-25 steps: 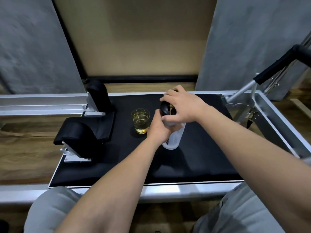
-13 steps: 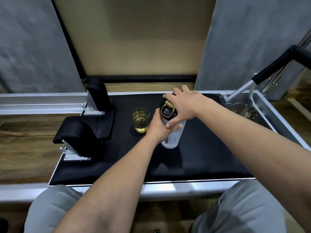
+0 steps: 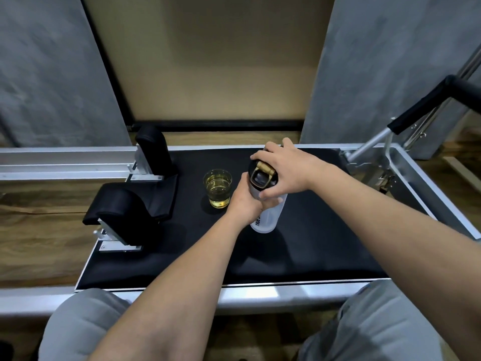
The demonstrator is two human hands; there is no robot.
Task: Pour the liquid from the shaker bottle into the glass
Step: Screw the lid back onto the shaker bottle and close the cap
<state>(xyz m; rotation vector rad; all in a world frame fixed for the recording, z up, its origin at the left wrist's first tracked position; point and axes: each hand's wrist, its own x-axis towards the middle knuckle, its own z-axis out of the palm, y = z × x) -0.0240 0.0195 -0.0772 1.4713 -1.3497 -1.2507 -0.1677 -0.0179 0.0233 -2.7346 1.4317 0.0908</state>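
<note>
On your left sits a black padded shoulder rest (image 3: 122, 214) on the black mat (image 3: 325, 243). It is well apart from your work, so leave it alone.

Next comes the small clear glass (image 3: 217, 188). It stands upright on the mat and has yellow liquid in it, about half way up. It is just beside your left hand (image 3: 244, 201), so keep your wrist from bumping it.

Your left hand curls round the middle of the frosted white plastic shaker bottle (image 3: 265, 217). The bottle stands on the mat, to the right of the glass. It looks about empty, so the pour seems done. Hold it firm so it does not turn or tip.

Your right hand (image 3: 283, 170) sits on the round black lid with the gold clip (image 3: 263, 173). Your fingers curl round the rim of the lid and your thumb presses at its near side. It looks like you are closing the lid. Twist with your right hand only, and keep the bottle straight up. I cannot tell if the flip cap is snapped shut, so check it.

On the far right is a silver metal bar with a black grip (image 3: 416, 113). Keep your elbow away from it.
</note>
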